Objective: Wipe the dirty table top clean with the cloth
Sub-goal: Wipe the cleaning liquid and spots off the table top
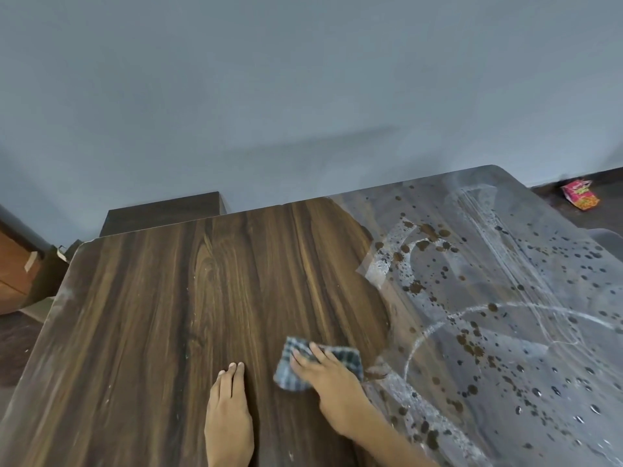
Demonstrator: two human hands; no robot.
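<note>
1. The cloth (318, 362), a small blue-and-grey checked rag, lies flat on the table (168, 315) under the right hand (332, 382); the fingers (303, 360) of that hand are stretched out straight on top of it, pressing it down without curling round it.
2. The cloth's far edge and its near left corner stick out past the hand.
3. Left of the cloth, the left hand (229, 409) rests palm-down on the bare wood, fingers straight, together and released, holding nothing and not touching the cloth.
4. Just right of the cloth begins the dirty area (488, 315): a pale grey, powdery film with white curved streaks and many dark brown spots and splashes, running to the table's right edge and far corner.
5. A small brown smear (377, 371) lies right beside the cloth's right edge, at the border of the film.
6. Left of the cloth the wood grain is dark, with only small pale specks.
7. Far right of the cloth, beyond the table, a pink and orange packet (580, 195) lies on the floor.
8. Both forearms are cut off by the lower frame edge; the right thumb is hidden.
</note>
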